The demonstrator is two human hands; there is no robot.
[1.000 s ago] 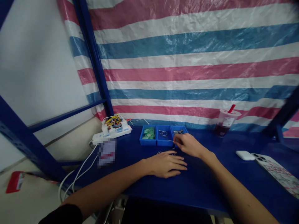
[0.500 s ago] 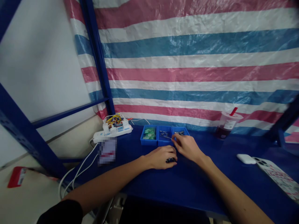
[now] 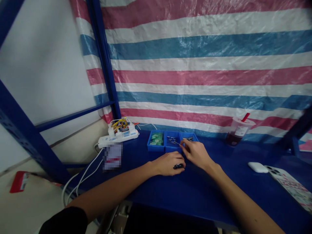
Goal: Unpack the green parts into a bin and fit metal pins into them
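Note:
My left hand (image 3: pixel 168 163) rests low over the blue table, fingers curled around a small shiny black object (image 3: pixel 178 166) whose kind I cannot make out. Beside it, my right hand (image 3: pixel 196 153) is closed in a pinch on a thin metal piece (image 3: pixel 177 143), which reaches over the middle blue bin (image 3: pixel 168 149). Small metal parts (image 3: pixel 171 139) lie in that bin. The left blue bin (image 3: pixel 156 148) holds green and clear bits (image 3: pixel 156 139). Partly behind my right hand, the right blue bin (image 3: pixel 193 136) contains more metal pieces.
A white power strip (image 3: pixel 118 138) with cables stands at the back left, a blurred-out packet (image 3: pixel 112 157) in front. To the right are a lidded cup (image 3: pixel 237 131) with a red straw, a white case (image 3: pixel 257 167) and a phone (image 3: pixel 290 185). A blue frame post (image 3: pixel 104 61) rises behind.
The view has shifted very slightly. Both hands keep nearly the same place and grip; the metal piece in my right hand is still over the middle bin.

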